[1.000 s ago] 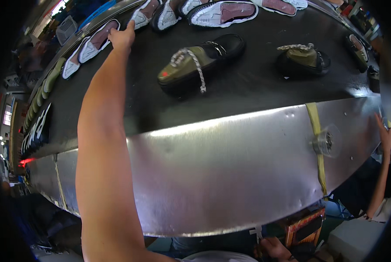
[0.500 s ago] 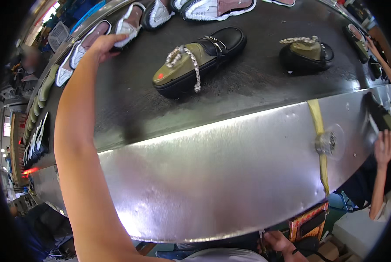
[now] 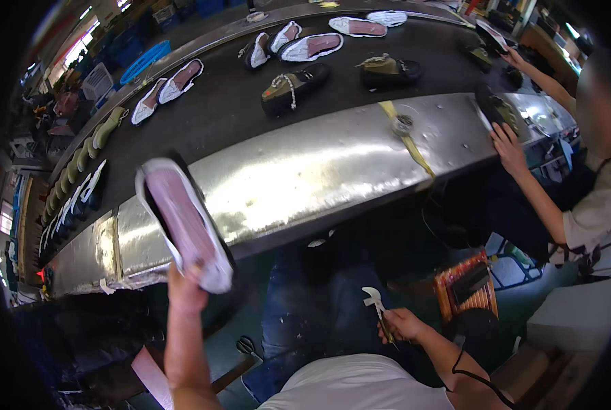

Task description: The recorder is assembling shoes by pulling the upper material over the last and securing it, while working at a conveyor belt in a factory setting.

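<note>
My left hand (image 3: 188,290) is closed on one end of a shoe upper (image 3: 182,212). Its pink underside with a white folded rim faces up, and it is tilted over the near metal edge of the bench. Low in front of my body, my right hand (image 3: 402,324) grips a pair of pincers (image 3: 373,299) by the handles, metal jaws pointing up. On the black belt beyond, an olive-and-black shoe (image 3: 295,89) with a speckled lace stands beside a similar shoe (image 3: 391,72).
Pink-and-white shoe uppers (image 3: 312,48) lie along the far belt; olive pieces (image 3: 90,147) line its left end. A metal ledge (image 3: 305,164) with a yellow strap (image 3: 414,154) borders the belt. A co-worker's hand (image 3: 509,145) holds a shoe at right. Scissors (image 3: 247,345) lie below.
My left hand has come back from the far row toward me, bringing a shoe upper with it. The view has shifted, and my right hand with the pincers now shows fully.
</note>
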A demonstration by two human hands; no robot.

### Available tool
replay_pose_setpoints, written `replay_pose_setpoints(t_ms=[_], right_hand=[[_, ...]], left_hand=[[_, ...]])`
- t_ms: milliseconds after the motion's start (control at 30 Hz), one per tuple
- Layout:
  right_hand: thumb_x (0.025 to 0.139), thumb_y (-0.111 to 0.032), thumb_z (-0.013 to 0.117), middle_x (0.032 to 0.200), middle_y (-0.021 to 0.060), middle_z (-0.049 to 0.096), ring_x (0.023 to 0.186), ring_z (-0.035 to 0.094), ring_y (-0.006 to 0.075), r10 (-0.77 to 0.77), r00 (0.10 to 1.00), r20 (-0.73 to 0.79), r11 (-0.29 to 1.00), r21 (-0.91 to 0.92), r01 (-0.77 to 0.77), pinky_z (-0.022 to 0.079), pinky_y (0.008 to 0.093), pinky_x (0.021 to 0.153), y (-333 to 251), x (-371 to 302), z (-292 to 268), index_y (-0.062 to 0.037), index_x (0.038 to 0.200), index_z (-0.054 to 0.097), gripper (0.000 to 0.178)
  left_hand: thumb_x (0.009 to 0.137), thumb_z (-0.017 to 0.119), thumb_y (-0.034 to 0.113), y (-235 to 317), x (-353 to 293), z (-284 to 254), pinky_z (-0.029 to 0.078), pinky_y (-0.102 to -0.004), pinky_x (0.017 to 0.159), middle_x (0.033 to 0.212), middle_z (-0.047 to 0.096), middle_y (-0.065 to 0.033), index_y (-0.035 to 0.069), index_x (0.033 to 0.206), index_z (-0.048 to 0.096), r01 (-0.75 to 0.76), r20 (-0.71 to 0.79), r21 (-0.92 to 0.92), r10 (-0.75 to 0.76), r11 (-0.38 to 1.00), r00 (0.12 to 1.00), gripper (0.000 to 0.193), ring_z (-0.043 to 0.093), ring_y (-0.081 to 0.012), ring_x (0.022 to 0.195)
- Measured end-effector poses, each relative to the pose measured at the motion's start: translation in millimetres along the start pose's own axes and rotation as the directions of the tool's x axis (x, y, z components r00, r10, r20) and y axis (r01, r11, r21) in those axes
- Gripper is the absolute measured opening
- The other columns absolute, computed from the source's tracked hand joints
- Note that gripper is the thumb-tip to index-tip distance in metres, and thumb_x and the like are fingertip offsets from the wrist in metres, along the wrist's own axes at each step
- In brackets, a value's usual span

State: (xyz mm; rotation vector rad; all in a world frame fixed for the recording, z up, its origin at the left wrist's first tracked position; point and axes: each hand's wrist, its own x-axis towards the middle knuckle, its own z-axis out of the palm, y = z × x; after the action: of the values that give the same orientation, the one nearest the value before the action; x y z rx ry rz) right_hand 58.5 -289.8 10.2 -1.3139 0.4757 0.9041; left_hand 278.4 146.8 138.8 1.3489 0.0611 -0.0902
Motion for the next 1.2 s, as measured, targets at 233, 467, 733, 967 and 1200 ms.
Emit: replay_pose_setpoints(t_ms=[233,467,733,967,1200], right_hand=[[0.107,-0.036,0.032,0.083,0.0117,0.069,0.065,0.069,0.0182,-0.094,0.993,-0.077,0.994,0.042,0.097,0.043,0.0236,0.044,64,-29,42,0.0009,0.101,0.06,0.047],[0.105,-0.042,0.036,0.083,0.011,0.069,0.066,0.07,0.0182,-0.178,0.952,-0.249,0.973,0.102,0.209,0.043,0.0244,0.044,118,-50,71,-0.0006,0.101,0.059,0.047],[0.099,-0.021,0.056,0.081,0.0067,0.064,0.064,0.062,0.0134,-0.373,0.877,-0.303,0.928,-0.123,0.352,0.051,0.0278,0.06,91,-72,76,0.0014,0.102,0.058,0.022],[0.092,-0.024,0.065,0.085,0.0086,0.062,0.08,0.059,0.018,-0.545,0.777,-0.316,0.784,-0.521,0.338,0.048,0.0318,0.077,69,-119,102,-0.0011,0.115,0.059,0.033],[0.094,-0.026,0.062,0.089,0.0107,0.063,0.083,0.061,0.0195,-0.614,0.745,-0.259,0.737,-0.527,0.424,0.048,0.034,0.079,27,-113,127,-0.0006,0.113,0.058,0.032]], left_hand=[[0.078,0.08,0.014,-118,-190,66,0.038,-0.0368,0.11,0.146,0.044,-0.0156,0.001,0.155,0.017,0.169,0.227,0.069,-0.181,0.983,0.957,0.099,0.048,-0.0257,0.13],[0.082,0.057,0.069,-105,-209,115,0.052,-0.0476,0.085,0.112,0.066,-0.0253,-0.001,0.143,0.043,-0.371,0.334,0.925,-0.632,0.078,0.699,0.094,0.066,-0.0388,0.101],[0.086,0.074,0.03,-209,-104,143,0.054,-0.0391,0.082,0.106,0.067,-0.0109,-0.001,0.123,0.058,0.368,0.284,0.479,-0.537,0.797,0.794,0.051,0.065,-0.0213,0.091],[0.085,0.076,0.022,-134,-160,132,0.041,-0.0353,0.104,0.133,0.052,-0.0138,0.001,0.146,0.032,0.134,0.38,-0.008,-0.121,0.991,0.917,0.078,0.053,-0.022,0.12],[0.079,0.076,0.013,-108,-223,99,0.031,-0.04,0.112,0.145,0.037,-0.0207,0.001,0.154,0.015,-0.36,0.583,0.347,0.102,0.866,0.806,0.097,0.04,-0.0341,0.135]])
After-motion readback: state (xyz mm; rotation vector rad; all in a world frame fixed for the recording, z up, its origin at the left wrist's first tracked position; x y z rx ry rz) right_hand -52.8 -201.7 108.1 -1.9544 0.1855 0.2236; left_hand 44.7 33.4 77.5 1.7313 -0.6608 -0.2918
